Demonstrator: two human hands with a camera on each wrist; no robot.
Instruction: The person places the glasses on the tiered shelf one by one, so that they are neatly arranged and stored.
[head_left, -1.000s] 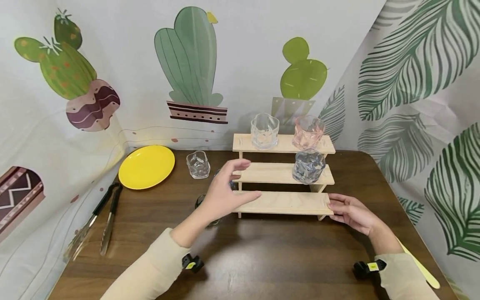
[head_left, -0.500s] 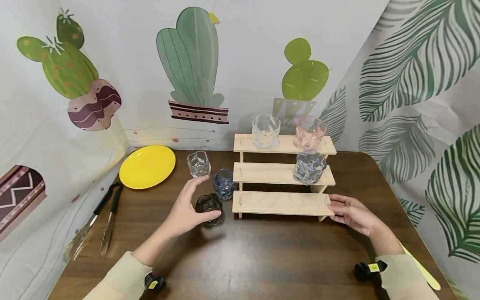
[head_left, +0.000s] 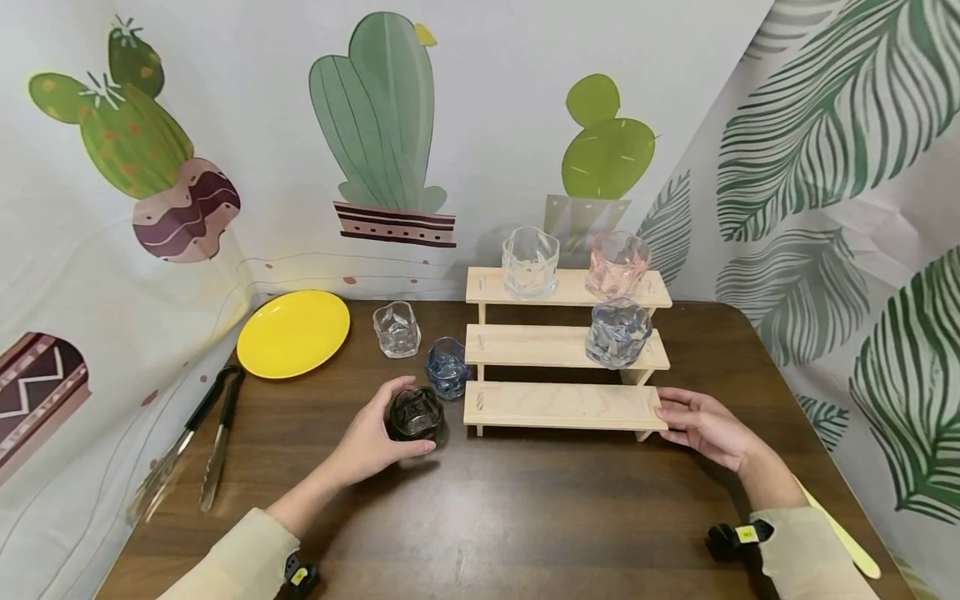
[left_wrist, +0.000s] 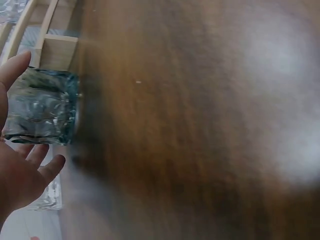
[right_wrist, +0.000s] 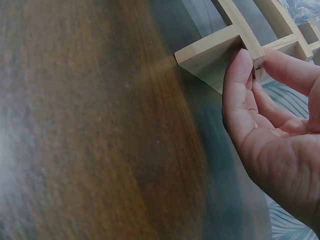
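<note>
My left hand (head_left: 375, 433) is spread around a dark smoky glass (head_left: 416, 414) on the table, thumb on the near side, fingers on the far side. In the left wrist view, the fingers stand slightly apart from that glass (left_wrist: 42, 107). My right hand (head_left: 705, 429) pinches the right end of the lowest shelf on a three-tier wooden display stand (head_left: 562, 404); the right wrist view shows thumb and forefinger at the stand's edge (right_wrist: 250, 37). A blue glass (head_left: 447, 369) stands between the smoky glass and the stand, with a clear glass (head_left: 397, 330) behind it.
On the top tier are a clear glass (head_left: 530, 263) and a pink glass (head_left: 617, 266); a pale blue glass (head_left: 618, 334) sits on the middle tier. A yellow plate (head_left: 294, 334) and tongs (head_left: 217, 442) lie left. A pale yellow utensil (head_left: 851, 542) lies partly under the right forearm.
My left hand has moved from the stand's left side, leftward and toward me, to the smoky glass. The right hand has stayed at the stand's end.
</note>
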